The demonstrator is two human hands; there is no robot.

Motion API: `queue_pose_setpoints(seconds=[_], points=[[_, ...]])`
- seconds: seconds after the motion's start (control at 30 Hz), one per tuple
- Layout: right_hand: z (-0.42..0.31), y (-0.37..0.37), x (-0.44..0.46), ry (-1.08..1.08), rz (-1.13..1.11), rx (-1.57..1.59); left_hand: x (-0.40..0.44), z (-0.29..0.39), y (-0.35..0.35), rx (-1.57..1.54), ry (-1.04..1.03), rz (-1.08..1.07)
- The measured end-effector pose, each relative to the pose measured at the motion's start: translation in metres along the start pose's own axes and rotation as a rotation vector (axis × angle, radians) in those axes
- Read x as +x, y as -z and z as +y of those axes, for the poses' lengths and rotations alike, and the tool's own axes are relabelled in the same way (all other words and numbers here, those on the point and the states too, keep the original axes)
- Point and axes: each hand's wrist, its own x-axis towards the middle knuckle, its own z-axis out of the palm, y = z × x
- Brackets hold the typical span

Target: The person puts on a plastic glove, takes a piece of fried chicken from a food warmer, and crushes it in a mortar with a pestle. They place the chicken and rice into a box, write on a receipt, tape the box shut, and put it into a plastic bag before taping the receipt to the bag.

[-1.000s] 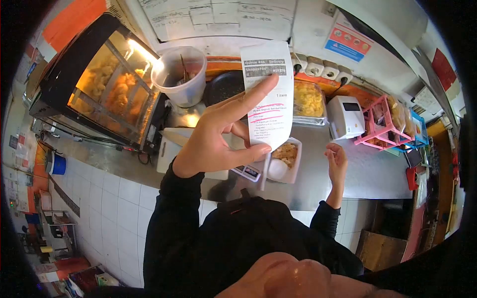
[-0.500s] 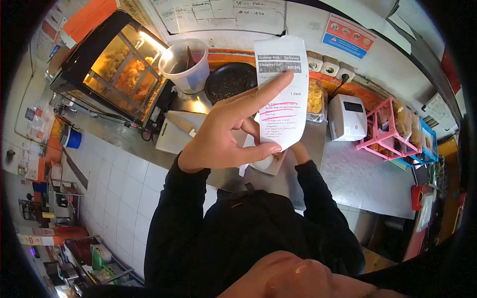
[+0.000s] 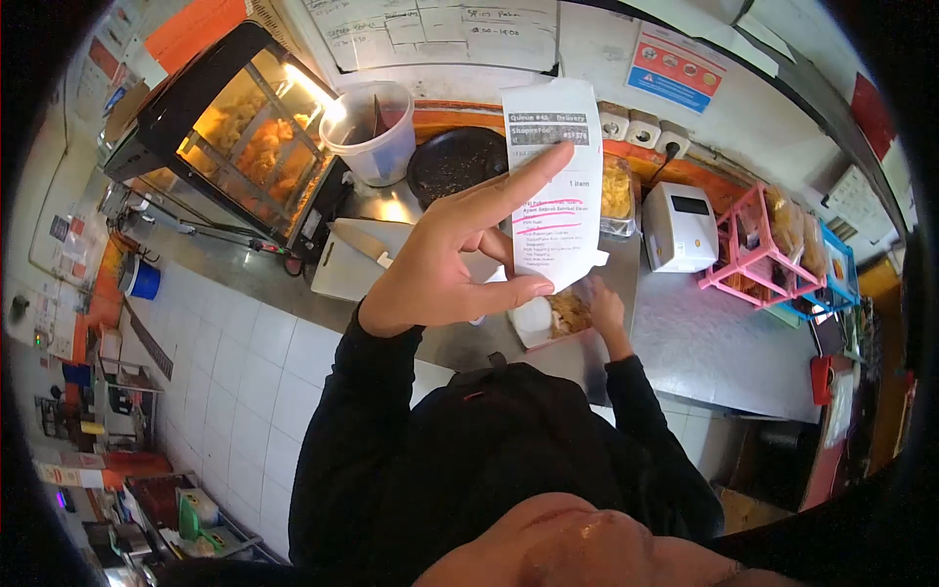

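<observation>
- Head view: a long silver metal table (image 3: 704, 342) crosses the middle and carries the food and equipment.
- A black, glass-fronted food cabinet (image 3: 249, 142) stands far left, lit inside, probably to warm the golden fried pieces.
- A translucent plastic bucket (image 3: 379, 157) stands just right of it, beside a round black pan (image 3: 455, 166).
- Left, a white rectangular board (image 3: 342, 276) carries a broad-bladed knife (image 3: 357, 240), lying flat.
- A pale open food box (image 3: 564, 339), with brown food and a round white piece inside, sits at the near side, partly behind the paper.
- A long white printed paper slip (image 3: 558, 210) is held high above the table, print towards the wearer, seemingly for easy reading.
- Left hand (image 3: 440, 269): thumb and curled fingers pinch the slip's lower left edge; the index finger extends across its face.
- Right hand (image 3: 608, 311): fingers bent at the box's right side, their tips partly hidden; I cannot tell whether they grasp anything.
</observation>
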Motion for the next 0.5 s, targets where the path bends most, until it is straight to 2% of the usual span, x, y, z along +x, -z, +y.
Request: queue_pose_setpoints(seconds=[0.07, 0.13, 0.37, 0.5], points=[[0.011, 0.009, -0.027, -0.080, 0.064, -0.019, -0.005, 0.002, 0.004, -0.020, 0.000, -0.023], [0.022, 0.015, -0.050, -0.289, 0.072, -0.132, -0.011, 0.002, 0.008, -0.042, 0.001, -0.049], [0.023, 0.002, -0.073, -0.550, 0.068, -0.267, -0.018, -0.010, 0.020, -0.229, -0.058, -0.159], [0.010, 0.004, -0.086, -0.555, 0.081, -0.310, -0.019, -0.023, 0.018, -0.392, 0.003, -0.220]])
